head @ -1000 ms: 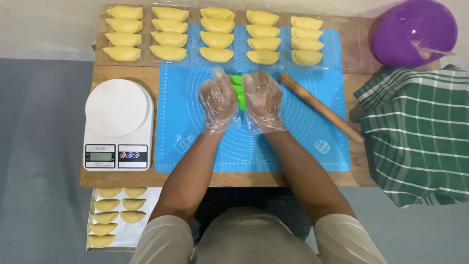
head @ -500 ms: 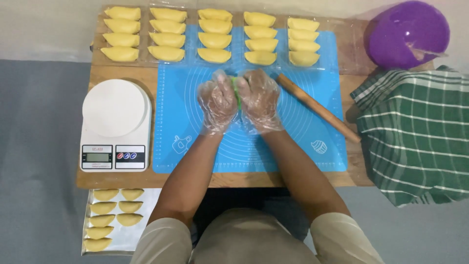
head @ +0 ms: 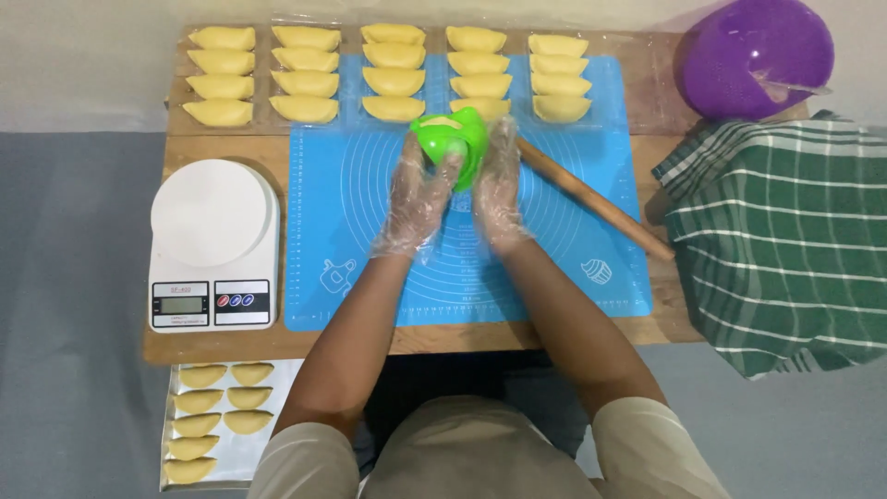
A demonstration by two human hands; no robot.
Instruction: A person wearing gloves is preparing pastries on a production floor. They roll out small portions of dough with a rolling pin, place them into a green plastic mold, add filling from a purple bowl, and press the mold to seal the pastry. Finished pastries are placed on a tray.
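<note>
Both my hands wear clear plastic gloves and grip a green hinged dumpling mould [head: 452, 145] over the far middle of the blue silicone mat [head: 554, 268]. My left hand [head: 418, 196] holds its left half, my right hand [head: 499, 187] holds its right side. The mould is partly raised off the mat, with pale yellow dough showing at its top. Rows of folded yellow pastries [head: 305, 83] lie just beyond it.
A wooden rolling pin [head: 596, 199] lies diagonally right of my right hand. A white kitchen scale [head: 214, 245] stands at the left, a purple bowl [head: 758, 55] at the far right, a green checked cloth [head: 785, 240] below it. A tray of pastries [head: 217, 420] sits low at the left.
My hands were pressing flat on the closed mould; now they have lifted and tilted it, so its green shell shows.
</note>
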